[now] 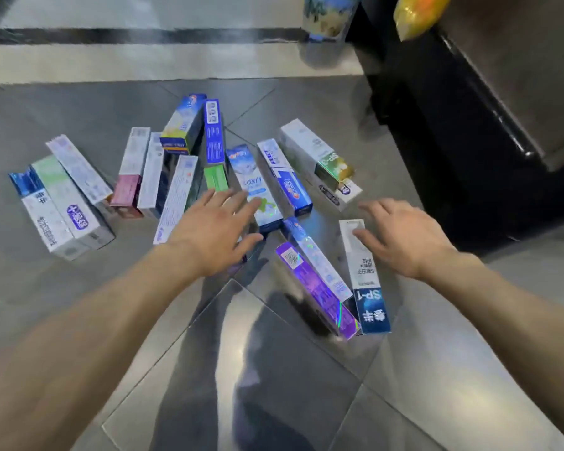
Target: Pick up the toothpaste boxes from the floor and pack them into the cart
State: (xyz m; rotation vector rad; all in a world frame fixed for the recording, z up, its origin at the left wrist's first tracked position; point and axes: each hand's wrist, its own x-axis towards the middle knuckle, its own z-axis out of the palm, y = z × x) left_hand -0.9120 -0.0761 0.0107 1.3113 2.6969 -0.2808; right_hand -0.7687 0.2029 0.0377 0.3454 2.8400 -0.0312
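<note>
Toothpaste boxes (189,177) lie scattered flat on the grey tiled floor (274,369), more than a dozen, none lifted. Most long axes run away from the camera, fanned slightly; the blue box (214,131) points almost straight away. The far-left group (62,203) is angled up-left. Nearest the camera, the purple box (316,289) runs diagonally from upper left to lower right, and the white-and-blue SP-1 box (363,275) lies just beside it, nearly lengthwise toward the camera.

Left hand (214,229) is released, fingers spread, over the light-blue box (254,187); contact cannot be told. Right hand (404,236) is released too, fingers spread above the far end of the SP-1 box.

Dark cart (469,125) stands at upper right.
</note>
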